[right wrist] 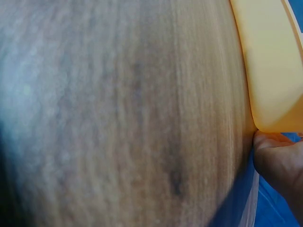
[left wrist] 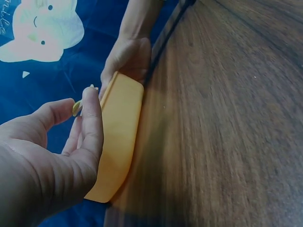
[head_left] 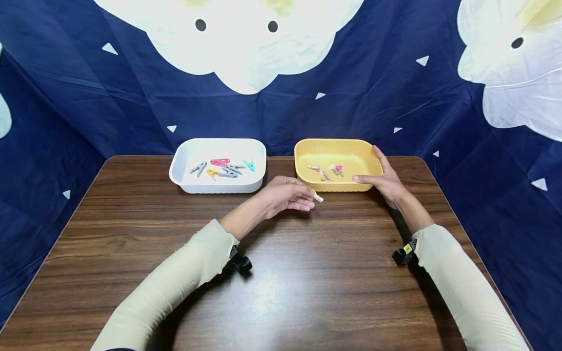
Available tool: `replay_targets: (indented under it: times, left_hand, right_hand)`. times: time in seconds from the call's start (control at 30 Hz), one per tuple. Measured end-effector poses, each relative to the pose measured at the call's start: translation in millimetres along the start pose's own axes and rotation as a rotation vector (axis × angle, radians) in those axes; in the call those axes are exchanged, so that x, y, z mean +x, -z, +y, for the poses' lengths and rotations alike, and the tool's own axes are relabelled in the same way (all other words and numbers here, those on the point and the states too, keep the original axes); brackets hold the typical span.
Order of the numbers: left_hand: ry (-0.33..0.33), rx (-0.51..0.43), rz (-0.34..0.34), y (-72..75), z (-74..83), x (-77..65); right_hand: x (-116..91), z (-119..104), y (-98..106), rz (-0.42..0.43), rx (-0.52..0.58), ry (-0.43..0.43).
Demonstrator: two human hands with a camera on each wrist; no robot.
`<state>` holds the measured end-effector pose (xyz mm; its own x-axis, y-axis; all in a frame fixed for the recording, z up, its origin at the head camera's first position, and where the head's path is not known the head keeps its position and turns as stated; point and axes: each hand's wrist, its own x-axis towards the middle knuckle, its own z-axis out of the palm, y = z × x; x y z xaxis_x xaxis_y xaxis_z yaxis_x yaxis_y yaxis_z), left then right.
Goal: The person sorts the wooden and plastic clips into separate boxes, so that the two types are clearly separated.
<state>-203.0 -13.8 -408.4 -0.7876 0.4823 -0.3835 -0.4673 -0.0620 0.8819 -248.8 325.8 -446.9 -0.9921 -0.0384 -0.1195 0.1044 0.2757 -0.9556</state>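
My left hand (head_left: 287, 196) is just in front of the yellow basin (head_left: 338, 186). Between thumb and fingertips it pinches a small wooden clothespin (head_left: 318, 197), whose yellow end (left wrist: 77, 108) shows in the left wrist view. At the basin's right end, my right hand (head_left: 388, 184) grips the rim, thumb over the front corner and fingers round the side. Several small clothespins (head_left: 337, 170) with pink and white tops lie inside this basin. The right wrist view catches only part of the right hand (right wrist: 279, 158) against the basin's end.
A white basin (head_left: 215, 188) stands to the left, holding several larger plastic clothespins (head_left: 232, 169) in grey, red, yellow and teal. Both basins sit at the back edge of the wooden table (head_left: 307, 273), close to a dark blue cloth (head_left: 281, 117) with cloud prints.
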Motion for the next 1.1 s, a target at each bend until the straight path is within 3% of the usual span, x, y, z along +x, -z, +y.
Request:
replay_targets:
  times: [0.47, 0.83, 1.1]
  left_hand:
    - [-0.047, -0.021, 0.006, -6.2, 16.2, -1.6]
    - [-0.057, -0.034, 0.010, -8.1, 19.6, 2.7]
    - [-0.102, -0.095, 0.020, -10.5, 22.2, 9.9]
  right_hand:
    - [0, 2, 2, 0.000, -0.002, -0.015]
    - [1, 0, 1, 0.006, 0.002, -0.001]
    - [1, 1, 1, 0.007, 0.008, -0.004]
